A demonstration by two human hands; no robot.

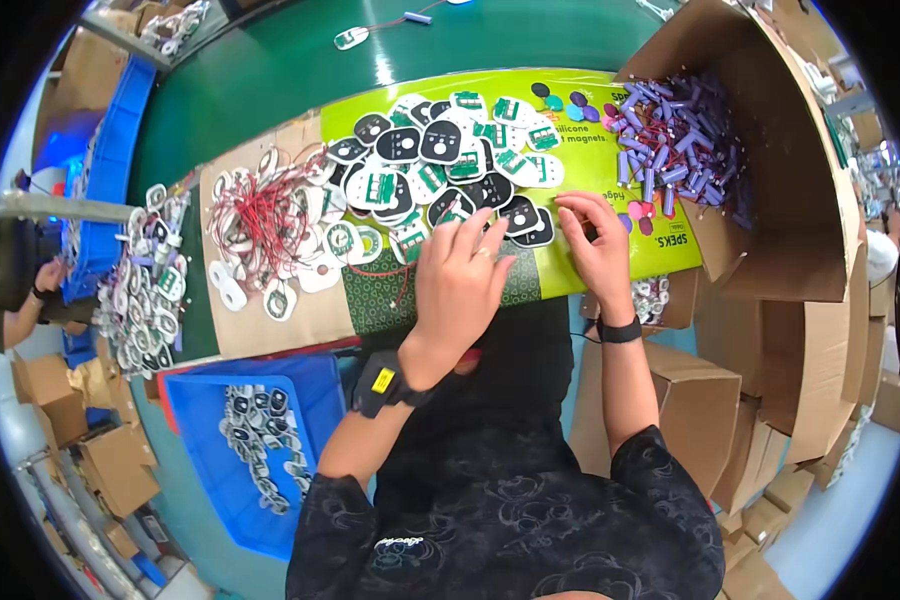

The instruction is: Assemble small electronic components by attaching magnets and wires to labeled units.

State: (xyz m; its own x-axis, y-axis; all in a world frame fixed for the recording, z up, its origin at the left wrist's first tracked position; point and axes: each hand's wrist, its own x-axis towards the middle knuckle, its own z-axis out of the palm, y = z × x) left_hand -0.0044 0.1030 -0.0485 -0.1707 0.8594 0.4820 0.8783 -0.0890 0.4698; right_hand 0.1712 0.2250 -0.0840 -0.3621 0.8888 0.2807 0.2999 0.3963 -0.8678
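My left hand (460,285) reaches over the near edge of a heap of rounded white and black casings (398,145), some with green circuit boards. Its fingers are stretched forward and slightly apart, touching or just above the casings. A red wire (380,272) with a small connector end lies beside that hand. To the right, my right hand (598,245) is over the yellow-green printed sheet (570,275), fingers bent and thumb apart, with no visible object between them. The nearest casing to it is a black-faced one (538,228). What lies under my left fingers is partly hidden.
Left of the heap is a tangle of red wires (265,205) with white casings. A cardboard box (800,150) of purple cylindrical cells (685,140) stands at right. Below left, a blue bin (325,400) holds more parts. Another person's hand (50,275) shows far left.
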